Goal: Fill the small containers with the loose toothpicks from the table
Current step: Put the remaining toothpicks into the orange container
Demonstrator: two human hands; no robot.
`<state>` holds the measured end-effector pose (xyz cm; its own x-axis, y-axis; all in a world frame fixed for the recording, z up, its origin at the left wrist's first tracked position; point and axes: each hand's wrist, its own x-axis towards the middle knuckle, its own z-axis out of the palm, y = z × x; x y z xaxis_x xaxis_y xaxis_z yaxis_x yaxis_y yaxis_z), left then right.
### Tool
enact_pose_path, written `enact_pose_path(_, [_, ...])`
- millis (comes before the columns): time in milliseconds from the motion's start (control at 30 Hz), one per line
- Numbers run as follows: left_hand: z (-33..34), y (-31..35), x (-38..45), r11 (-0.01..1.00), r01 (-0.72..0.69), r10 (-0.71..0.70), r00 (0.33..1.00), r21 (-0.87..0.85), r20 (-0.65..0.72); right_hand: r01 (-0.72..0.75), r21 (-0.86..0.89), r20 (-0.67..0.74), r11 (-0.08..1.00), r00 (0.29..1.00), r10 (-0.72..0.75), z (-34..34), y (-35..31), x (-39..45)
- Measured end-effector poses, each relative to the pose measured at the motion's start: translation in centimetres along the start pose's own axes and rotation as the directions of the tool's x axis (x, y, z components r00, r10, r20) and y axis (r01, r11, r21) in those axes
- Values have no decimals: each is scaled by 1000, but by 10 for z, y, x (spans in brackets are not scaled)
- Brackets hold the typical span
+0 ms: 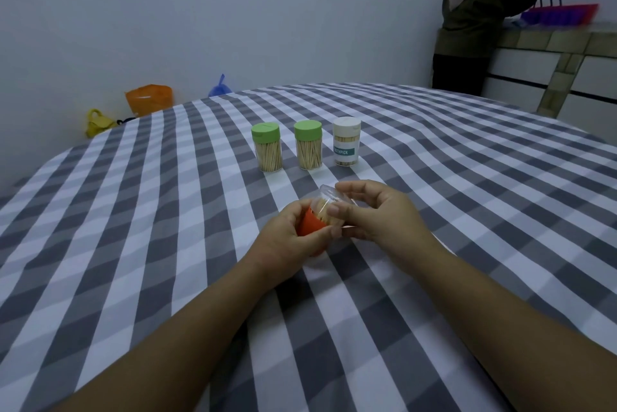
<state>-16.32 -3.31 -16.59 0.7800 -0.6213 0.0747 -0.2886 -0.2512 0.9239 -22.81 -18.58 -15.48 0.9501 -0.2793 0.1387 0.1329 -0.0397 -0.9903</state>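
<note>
A checked cloth covers the tabletop. Toward its far edge three closed toothpick jars stand in a row: two with green lids and one with a white lid. Nearer the middle, the left hand grips an orange lid, and the right hand pinches the tilted clear jar of toothpicks meeting it.

Left grip, right grip curled together

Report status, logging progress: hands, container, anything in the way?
Left hand grips orange cap. Right hand holds clear toothpick container, tilted. Three capped containers upright behind. Nothing in the way.
</note>
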Motion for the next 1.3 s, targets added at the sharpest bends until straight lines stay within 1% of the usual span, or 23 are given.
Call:
enact_pose_path(67, [-1,-3,0,1000,-29,29,999,4,-32,39,-35,3,999,999,-39,2,-2,-2])
enact_pose_path(200, [1,-4,-1,992,-74,85,991,100,-107,93,-91,4,991,996,-93,2,-4,-4])
enact_pose_path(400, [2,-2,-1,982,-90,104,992,167,-76,54,-105,-11,993,998,-55,2,-3,-3])
enact_pose_path(600, [-1,-5,0,979,-99,114,991,176,-74,93,-138,13,986,996,-92,2,-4,-4])
enact_pose_path(767, [0,-9,3,989,-119,128,985,85,-116,144,-192,49,971,989,-137,5,-5,-6])
enact_pose_path(867, [0,-12,4,989,-128,136,982,69,-132,187,-208,68,960,982,-176,7,-4,-7])
enact_pose_path(933, [0,-13,5,990,-137,141,982,47,-125,243,-267,73,933,970,-231,8,-3,-7])
enact_pose_path(1033, [1,-13,3,991,-133,132,985,-3,-108,283,-355,82,891,959,-272,9,-2,-6])
enact_pose_path(1167, [0,-14,4,992,-122,118,989,-39,-88,306,-407,96,861,951,-293,8,-2,-6])
enact_pose_path(1300, [1,-15,4,991,-116,110,991,-69,-81,323,-508,121,799,945,-305,7,-1,-4])
